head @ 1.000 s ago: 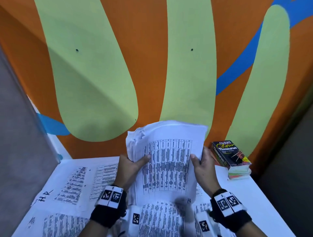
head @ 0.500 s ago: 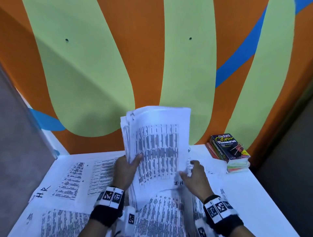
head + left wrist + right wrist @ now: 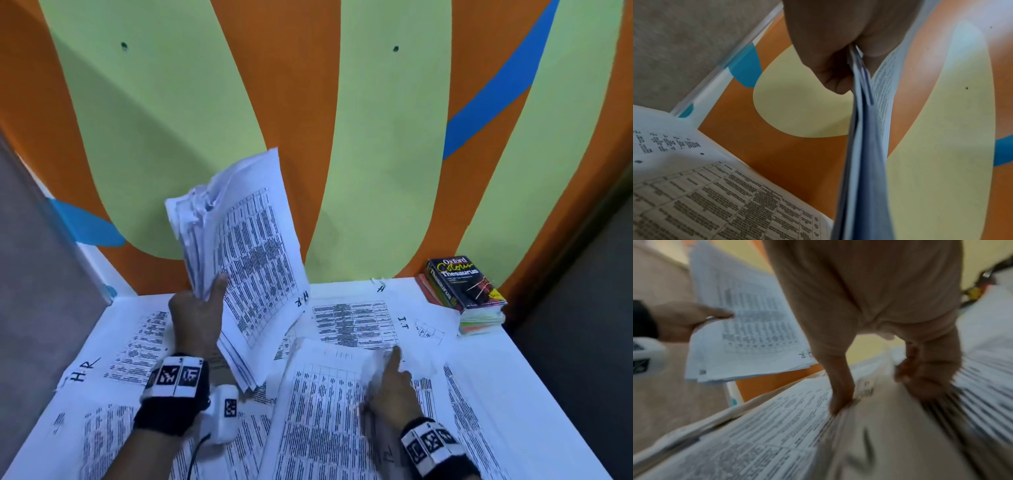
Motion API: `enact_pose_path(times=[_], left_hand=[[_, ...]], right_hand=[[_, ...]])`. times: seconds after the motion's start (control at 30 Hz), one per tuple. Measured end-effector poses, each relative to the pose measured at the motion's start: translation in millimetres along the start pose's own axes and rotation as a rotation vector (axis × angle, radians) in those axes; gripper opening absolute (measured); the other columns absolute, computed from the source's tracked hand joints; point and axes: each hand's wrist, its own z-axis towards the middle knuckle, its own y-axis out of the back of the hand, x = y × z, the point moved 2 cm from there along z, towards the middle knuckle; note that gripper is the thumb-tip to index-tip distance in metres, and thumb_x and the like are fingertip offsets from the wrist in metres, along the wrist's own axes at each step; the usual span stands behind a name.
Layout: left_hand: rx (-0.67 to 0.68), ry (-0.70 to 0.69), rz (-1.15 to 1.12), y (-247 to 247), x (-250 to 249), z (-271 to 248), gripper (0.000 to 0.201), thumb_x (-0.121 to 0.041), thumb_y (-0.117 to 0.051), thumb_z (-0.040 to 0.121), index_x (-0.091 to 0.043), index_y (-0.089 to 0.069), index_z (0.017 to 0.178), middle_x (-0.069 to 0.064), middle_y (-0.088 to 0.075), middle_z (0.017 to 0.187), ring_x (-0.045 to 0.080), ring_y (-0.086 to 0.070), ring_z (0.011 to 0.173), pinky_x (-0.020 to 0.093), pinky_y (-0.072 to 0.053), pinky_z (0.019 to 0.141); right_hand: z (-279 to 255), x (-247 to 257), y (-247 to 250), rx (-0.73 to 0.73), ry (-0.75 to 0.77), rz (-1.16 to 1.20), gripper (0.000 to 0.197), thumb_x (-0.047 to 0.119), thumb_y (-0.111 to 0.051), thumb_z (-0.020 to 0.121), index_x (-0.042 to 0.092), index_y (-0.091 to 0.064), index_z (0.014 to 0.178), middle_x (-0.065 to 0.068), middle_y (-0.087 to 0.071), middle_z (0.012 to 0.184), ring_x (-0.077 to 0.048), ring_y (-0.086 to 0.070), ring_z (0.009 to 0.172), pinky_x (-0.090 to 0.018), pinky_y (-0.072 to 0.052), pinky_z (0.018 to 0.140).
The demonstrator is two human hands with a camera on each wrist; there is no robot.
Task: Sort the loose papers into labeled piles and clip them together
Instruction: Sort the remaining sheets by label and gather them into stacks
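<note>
My left hand [image 3: 205, 294] grips a thick stack of printed papers [image 3: 253, 260] by its left edge and holds it upright above the table, tilted left, with "H.R" written on its lower corner. The left wrist view shows the stack [image 3: 863, 146] edge-on, pinched between the thumb and fingers of that hand [image 3: 830, 56]. My right hand [image 3: 390, 383] is low over the table and pinches the top edge of a single printed sheet [image 3: 318, 411], index finger stretched out. The blurred right wrist view shows the right hand [image 3: 879, 394] with its thumb and curled fingers on that sheet [image 3: 890, 434].
Printed sheets cover the white table [image 3: 548, 394]: one marked "H.R" [image 3: 137, 342] at the left, one marked "I.T" [image 3: 356, 325] at the back right. A black Oxford thesaurus [image 3: 462, 284] lies on coloured notepads in the far right corner. The painted wall stands close behind.
My right hand has let go of the stack and come down to the table with one sheet. My left hand has swung the stack to the left and higher.
</note>
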Motion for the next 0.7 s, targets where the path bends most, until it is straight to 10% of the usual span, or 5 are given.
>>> enact_pose_path(times=[0.13,0.23,0.27,0.5,0.7], left_hand=[[-0.01,-0.039,0.006,11,2,6,0.046,-0.022,-0.071,0.084,0.011,-0.055,0.057,0.007,-0.048,0.058,0.009,-0.037,0.043,0.028,-0.031,0.055],[-0.026,-0.043,0.006,20,5,11,0.053,-0.026,-0.07,0.084,0.019,-0.054,0.061,0.012,-0.05,0.061,0.016,-0.039,0.062,0.032,-0.031,0.057],[-0.03,-0.032,0.001,23,8,13,0.054,-0.027,-0.07,0.084,0.02,-0.054,0.062,0.012,-0.049,0.062,0.016,-0.039,0.064,0.033,-0.032,0.057],[-0.048,0.015,-0.004,32,16,18,0.05,-0.03,-0.071,0.083,0.014,-0.056,0.064,0.013,-0.052,0.065,0.017,-0.043,0.066,0.035,-0.033,0.059],[-0.219,-0.061,-0.06,64,3,34,0.036,-0.024,-0.072,0.084,0.007,-0.066,0.101,0.01,-0.063,0.103,0.019,-0.059,0.094,0.037,-0.045,0.078]], right_hand=[[7,-23,19,-0.007,-0.17,0.34,0.053,0.001,-0.083,0.05,-0.013,-0.06,0.097,-0.01,-0.063,0.068,-0.019,-0.059,0.061,-0.022,-0.048,0.051],[26,-67,1,0.035,-0.225,0.572,0.099,0.025,-0.092,0.015,-0.025,-0.05,0.088,-0.026,-0.057,0.064,-0.023,-0.054,0.062,-0.039,-0.051,0.059],[20,-67,1,0.079,-0.226,0.642,0.102,0.026,-0.095,0.019,-0.029,-0.047,0.089,-0.051,-0.046,0.088,-0.025,-0.052,0.061,-0.039,-0.052,0.058],[-22,-25,2,0.226,-0.27,0.843,0.027,-0.003,-0.079,0.066,-0.01,-0.056,0.077,-0.017,-0.057,0.064,-0.022,-0.05,0.056,-0.03,-0.043,0.05],[-12,18,3,0.065,-0.26,1.103,0.037,0.006,-0.056,0.091,-0.016,-0.05,0.12,-0.035,-0.056,0.124,-0.046,-0.056,0.114,-0.052,-0.048,0.093]])
